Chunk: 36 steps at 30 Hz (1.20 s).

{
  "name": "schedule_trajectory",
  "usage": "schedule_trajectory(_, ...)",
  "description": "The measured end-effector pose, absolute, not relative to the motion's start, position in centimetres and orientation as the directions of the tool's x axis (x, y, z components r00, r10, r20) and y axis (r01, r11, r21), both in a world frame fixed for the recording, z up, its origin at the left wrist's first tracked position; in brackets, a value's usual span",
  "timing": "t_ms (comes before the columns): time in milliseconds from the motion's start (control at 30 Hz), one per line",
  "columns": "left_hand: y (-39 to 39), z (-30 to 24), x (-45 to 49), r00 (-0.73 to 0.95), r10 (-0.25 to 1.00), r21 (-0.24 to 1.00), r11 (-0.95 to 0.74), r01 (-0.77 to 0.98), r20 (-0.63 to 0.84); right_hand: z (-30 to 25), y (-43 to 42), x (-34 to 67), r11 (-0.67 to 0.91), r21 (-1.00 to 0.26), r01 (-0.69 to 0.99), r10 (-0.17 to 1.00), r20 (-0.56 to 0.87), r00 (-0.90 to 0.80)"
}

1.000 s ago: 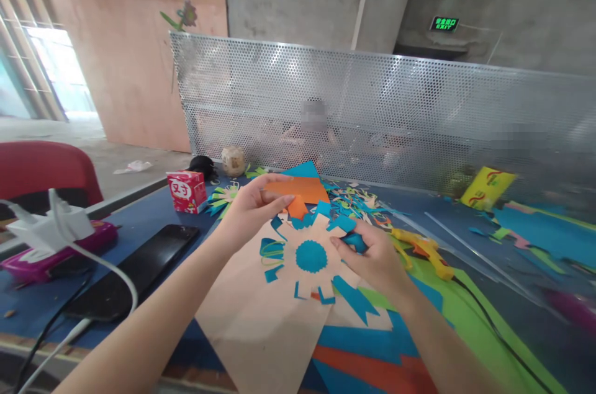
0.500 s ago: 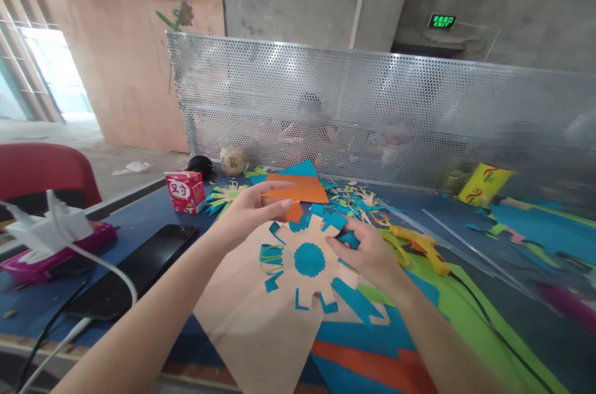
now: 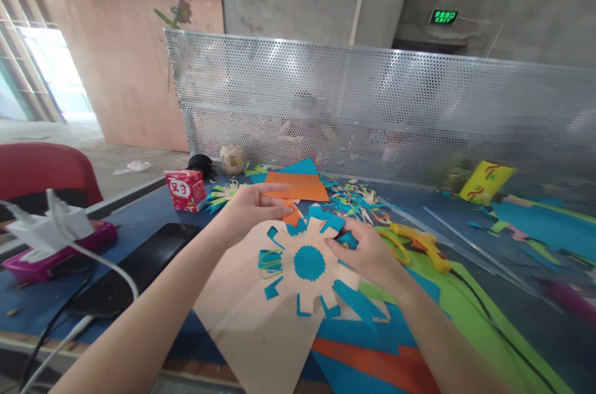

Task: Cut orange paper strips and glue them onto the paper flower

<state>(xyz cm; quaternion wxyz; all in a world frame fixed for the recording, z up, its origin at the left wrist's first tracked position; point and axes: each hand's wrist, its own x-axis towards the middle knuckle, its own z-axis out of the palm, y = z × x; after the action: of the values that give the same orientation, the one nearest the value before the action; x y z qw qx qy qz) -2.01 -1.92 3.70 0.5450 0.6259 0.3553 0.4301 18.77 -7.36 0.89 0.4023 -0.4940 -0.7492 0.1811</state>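
Note:
A paper flower (image 3: 327, 265) with cream and blue petals and a scalloped blue disc (image 3: 309, 262) at its middle is held above a cream paper sheet (image 3: 261, 332). My right hand (image 3: 365, 251) pinches its upper right edge between thumb and fingers. My left hand (image 3: 249, 211) is at the flower's upper left, thumb and fingertips closed on a small orange paper piece (image 3: 292, 214) beside the top petals. Yellow-green looped strips (image 3: 270, 261) show on a left petal. Whether the orange piece touches the flower, I cannot tell.
A yellow glue gun (image 3: 421, 245) with a black cord lies right, on green paper (image 3: 484, 313). Behind are orange paper (image 3: 307, 186), paper scraps (image 3: 358, 200) and a perforated metal screen (image 3: 261, 84). Left are a phone (image 3: 135, 270), a red box (image 3: 185, 190) and a power strip (image 3: 60, 254).
My left thumb and fingers have closed together near the orange piece, which has shifted slightly left. My right hand keeps its pinch on the paper flower, which has barely moved.

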Motion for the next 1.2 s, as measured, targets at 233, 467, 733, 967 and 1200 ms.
schedule_trajectory(233, -1.8, 3.7, -2.1, 0.376, 0.918, 0.990, -0.139, 0.008, 0.126, 0.9, -7.5, 18.7, 0.452, -0.647, 0.614, 0.884, 0.414, -0.215)
schedule_trajectory(467, -1.8, 3.9, -2.0, 0.351, 0.931, 0.990, -0.130, 0.061, 0.101, 0.7, -7.3, 18.9, 0.413, -0.699, 0.584, 0.910, 0.345, -0.231)
schedule_trajectory(733, -1.8, 3.8, -2.2, 0.338, 0.936, 0.985, -0.138, 0.106, 0.095, 0.7, -7.4, 18.8, 0.428, -0.724, 0.541, 0.904, 0.344, -0.255)
schedule_trajectory(967, -1.9, 3.7, -2.1, 0.347, 0.932, 0.990, -0.130, 0.050, 0.105, 0.6, -7.1, 18.8, 0.435, -0.674, 0.597, 0.896, 0.393, -0.209)
schedule_trajectory(1200, -2.4, 2.7, -1.1, 0.460, 0.848, 0.946, -0.322, 0.050, 0.264, 0.7, -7.0, 18.9, 0.417, -0.652, 0.633, 0.881, 0.461, -0.106)
